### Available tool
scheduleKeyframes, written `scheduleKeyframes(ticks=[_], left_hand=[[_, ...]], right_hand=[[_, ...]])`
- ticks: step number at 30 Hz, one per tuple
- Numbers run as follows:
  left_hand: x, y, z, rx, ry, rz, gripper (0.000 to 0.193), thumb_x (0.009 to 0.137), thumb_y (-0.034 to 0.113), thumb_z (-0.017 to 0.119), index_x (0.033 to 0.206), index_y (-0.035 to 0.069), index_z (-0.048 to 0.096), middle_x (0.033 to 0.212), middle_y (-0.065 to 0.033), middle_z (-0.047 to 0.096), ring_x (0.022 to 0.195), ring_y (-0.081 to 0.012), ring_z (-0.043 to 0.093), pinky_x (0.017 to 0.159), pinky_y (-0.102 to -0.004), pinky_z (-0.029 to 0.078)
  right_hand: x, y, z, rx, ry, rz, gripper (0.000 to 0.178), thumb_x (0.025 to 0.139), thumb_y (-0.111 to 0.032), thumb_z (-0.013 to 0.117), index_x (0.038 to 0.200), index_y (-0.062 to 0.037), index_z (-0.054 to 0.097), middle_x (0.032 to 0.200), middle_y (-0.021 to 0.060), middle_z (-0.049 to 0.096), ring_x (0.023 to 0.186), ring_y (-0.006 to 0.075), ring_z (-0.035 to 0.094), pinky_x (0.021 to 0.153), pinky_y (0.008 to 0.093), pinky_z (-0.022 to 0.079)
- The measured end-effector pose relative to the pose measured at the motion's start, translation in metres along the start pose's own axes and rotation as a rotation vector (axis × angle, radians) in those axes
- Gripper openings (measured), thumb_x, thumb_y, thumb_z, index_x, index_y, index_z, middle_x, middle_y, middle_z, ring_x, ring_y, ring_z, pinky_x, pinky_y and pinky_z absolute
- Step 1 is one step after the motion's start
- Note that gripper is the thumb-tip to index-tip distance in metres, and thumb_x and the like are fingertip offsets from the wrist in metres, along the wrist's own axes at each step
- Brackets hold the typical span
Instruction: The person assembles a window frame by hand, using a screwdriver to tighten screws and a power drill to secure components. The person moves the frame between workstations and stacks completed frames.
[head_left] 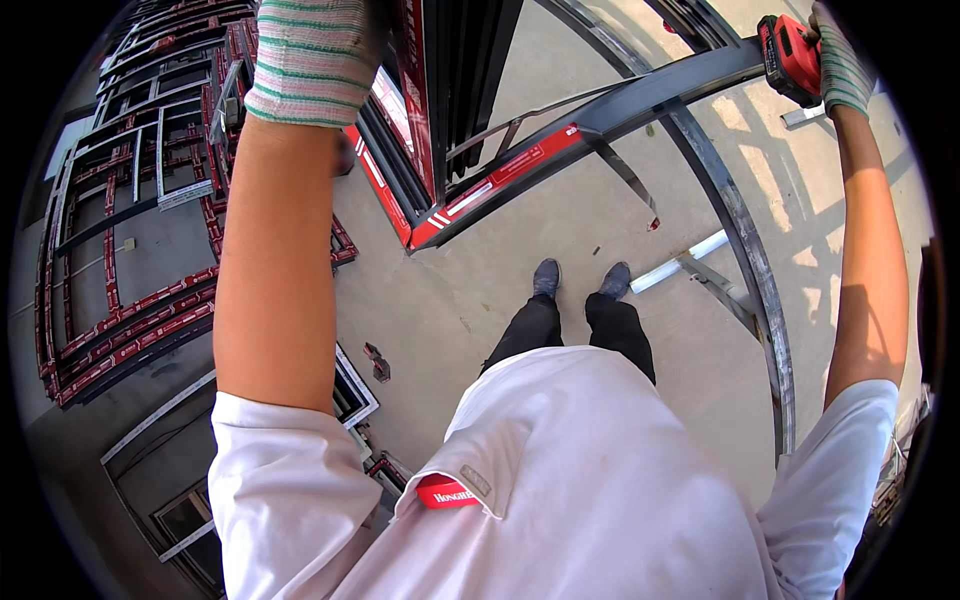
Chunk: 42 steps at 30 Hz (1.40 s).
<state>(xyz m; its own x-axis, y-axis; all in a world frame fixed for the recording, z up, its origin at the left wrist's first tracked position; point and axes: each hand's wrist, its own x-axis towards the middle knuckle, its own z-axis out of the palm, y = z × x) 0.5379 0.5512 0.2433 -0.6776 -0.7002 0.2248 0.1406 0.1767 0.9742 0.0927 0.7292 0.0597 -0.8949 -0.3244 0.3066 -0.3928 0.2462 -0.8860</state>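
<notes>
My right hand (846, 72), in a striped knit glove, is closed around the handle of a red and black cordless power tool (791, 62). The tool's battery end faces me, and its front is out of sight. High on the left, my left hand (308, 60) wears a matching glove. Its fingers are hidden at the upper edge, beside a dark metal window frame (500, 192) covered in part by red protective film. This frame's near corner points toward me, between my two raised arms. A loose strip of film (622, 172) hangs off its bar.
Several film-wrapped frames (135, 345) are stacked at the left. A curved metal rail (735, 215) sweeps down the right side, with a metal leg (722, 288) and a white bar (680, 262) near my shoes (545, 278). A small dark red scrap (377, 362) lies on the floor.
</notes>
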Motion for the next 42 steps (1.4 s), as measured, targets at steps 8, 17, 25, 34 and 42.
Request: scheduleKeyframes(ticks=[8,17,25,34,42], left_hand=[[-0.022,0.0,-0.006,-0.024,-0.021,-0.136,0.057,0.107,0.053,0.064,0.138,0.005,0.067,0.125,-0.004,0.074,0.114,-0.0123,0.066,0.1,-0.0303,0.051],[-0.02,-0.002,-0.018,0.051,-0.222,-0.11,0.062,0.112,0.057,0.05,0.146,0.008,0.063,0.13,-0.0011,0.071,0.114,-0.0105,0.064,0.1,-0.0308,0.051],[0.022,-0.012,-0.013,-0.156,-0.311,-0.133,0.06,0.108,0.057,0.057,0.135,0.005,0.069,0.115,-0.0037,0.076,0.103,-0.0129,0.067,0.096,-0.0314,0.051],[0.04,-0.022,-0.04,-0.181,-0.488,0.096,0.059,0.111,0.047,0.054,0.148,0.001,0.056,0.14,-0.0166,0.067,0.134,-0.0257,0.06,0.117,-0.0472,0.042],[0.023,-0.015,-0.024,-0.057,-0.024,-0.163,0.066,0.107,0.059,0.055,0.142,0.004,0.064,0.141,-0.0186,0.066,0.141,-0.0367,0.056,0.118,-0.0628,0.04]], right_hand=[[-0.006,-0.012,0.0,0.37,-0.048,-0.017,0.023,0.099,-0.014,0.078,0.115,0.0018,0.073,0.083,0.0026,0.068,0.072,0.012,0.064,0.073,0.0293,0.057],[-0.126,-0.067,-0.042,0.388,0.035,-0.11,0.024,0.099,-0.005,0.072,0.121,0.0053,0.068,0.077,0.0056,0.065,0.066,0.0158,0.062,0.073,0.0361,0.061],[-0.358,-0.111,-0.038,0.442,0.047,0.265,0.036,0.101,-0.013,0.071,0.13,0.0067,0.064,0.078,0.0017,0.062,0.07,0.0114,0.061,0.074,0.0296,0.055],[-0.516,-0.14,-0.003,-0.035,-0.216,0.218,0.025,0.093,-0.021,0.08,0.117,-0.0126,0.076,0.109,0.0085,0.075,0.097,0.033,0.071,0.085,0.0437,0.058],[-0.537,-0.146,0.008,-0.278,-0.226,-0.246,0.033,0.086,-0.013,0.08,0.118,-0.0183,0.074,0.104,0.005,0.072,0.094,0.0277,0.071,0.078,0.0424,0.058]])
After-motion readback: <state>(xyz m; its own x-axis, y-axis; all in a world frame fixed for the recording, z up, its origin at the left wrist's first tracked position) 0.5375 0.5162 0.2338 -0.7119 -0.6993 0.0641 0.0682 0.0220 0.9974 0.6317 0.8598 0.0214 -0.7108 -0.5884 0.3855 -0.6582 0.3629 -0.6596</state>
